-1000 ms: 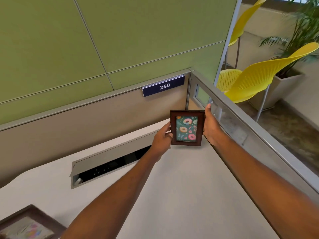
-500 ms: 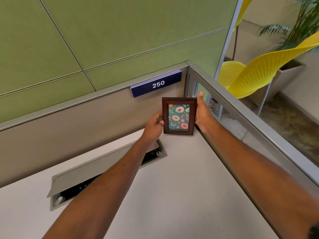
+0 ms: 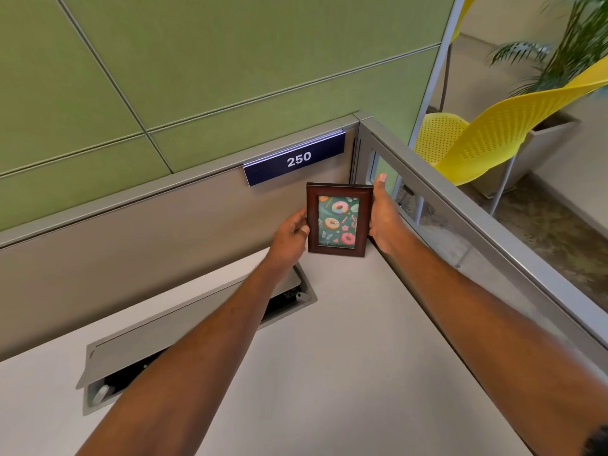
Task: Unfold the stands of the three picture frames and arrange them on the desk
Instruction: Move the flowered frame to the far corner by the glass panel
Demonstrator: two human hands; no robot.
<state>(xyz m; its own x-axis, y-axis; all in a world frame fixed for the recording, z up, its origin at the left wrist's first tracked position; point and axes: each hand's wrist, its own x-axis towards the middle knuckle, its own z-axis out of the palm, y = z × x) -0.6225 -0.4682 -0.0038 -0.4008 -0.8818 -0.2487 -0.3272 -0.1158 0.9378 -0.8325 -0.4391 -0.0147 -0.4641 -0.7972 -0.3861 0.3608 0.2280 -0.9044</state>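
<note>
A small dark-brown picture frame (image 3: 338, 219) with a doughnut print stands upright in the far right corner of the white desk (image 3: 345, 373). Its bottom edge is at the desk surface. My left hand (image 3: 291, 233) grips the frame's left side. My right hand (image 3: 383, 218) holds its right side, with the thumb up along the top corner. The stand behind the frame is hidden. No other picture frame is in view.
A grey cable trough with a half-open lid (image 3: 184, 340) is set into the desk at the left. A beige partition with a blue "250" sign (image 3: 296, 158) backs the desk. A glass side screen (image 3: 460, 225) bounds the right. Yellow chairs (image 3: 493, 143) stand beyond.
Both hands have carried the frame farther back into the desk's corner. The camera has tilted, and the second frame at the bottom left has left the view.
</note>
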